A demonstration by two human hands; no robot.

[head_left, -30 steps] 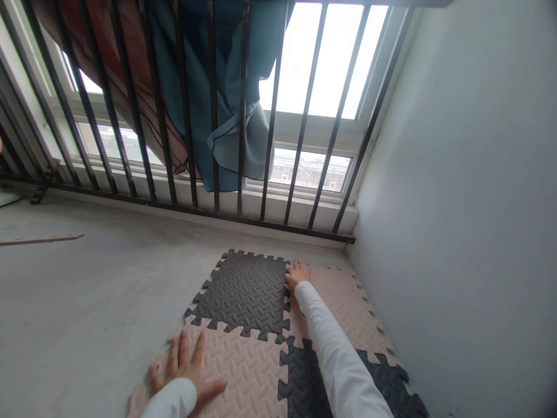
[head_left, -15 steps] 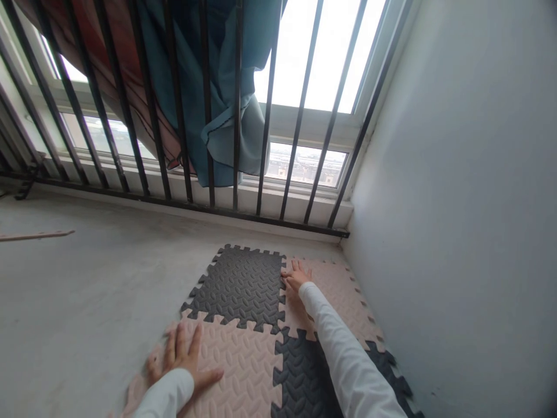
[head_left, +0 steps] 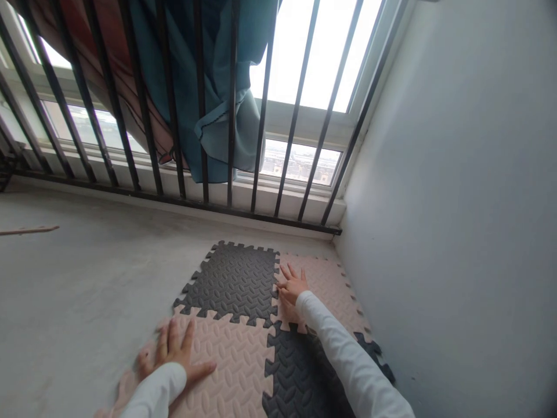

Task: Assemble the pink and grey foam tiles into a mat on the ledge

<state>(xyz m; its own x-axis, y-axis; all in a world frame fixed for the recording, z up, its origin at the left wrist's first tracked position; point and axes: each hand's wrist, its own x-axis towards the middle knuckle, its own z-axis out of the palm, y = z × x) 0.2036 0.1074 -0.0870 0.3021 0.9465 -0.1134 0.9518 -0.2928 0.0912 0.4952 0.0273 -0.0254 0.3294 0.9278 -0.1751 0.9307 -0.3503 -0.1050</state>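
Observation:
Four-sided foam mat tiles with toothed edges lie joined on the floor. My left hand (head_left: 176, 354) rests with fingers spread on the near pink foam tile (head_left: 235, 366), by its left edge. My right hand (head_left: 293, 285) lies open on the far pink foam tile (head_left: 322, 278), its fingers at the seam with the far dark grey foam tile (head_left: 239, 278). A near dark grey foam tile (head_left: 300, 366) sits beside the near pink one, partly hidden under my right sleeve. Neither hand grips anything.
A black metal railing (head_left: 230, 210) runs along the window side, with blue and reddish curtains (head_left: 217, 116) behind it. A white wall (head_left: 456, 203) rises close to the tiles on the right. A thin stick (head_left: 30, 230) lies on the grey floor (head_left: 87, 278) at left.
My right hand has slid slightly nearer along the seam between the far pink and dark grey tiles. My left hand stays on the near pink tile. The view has shifted slightly.

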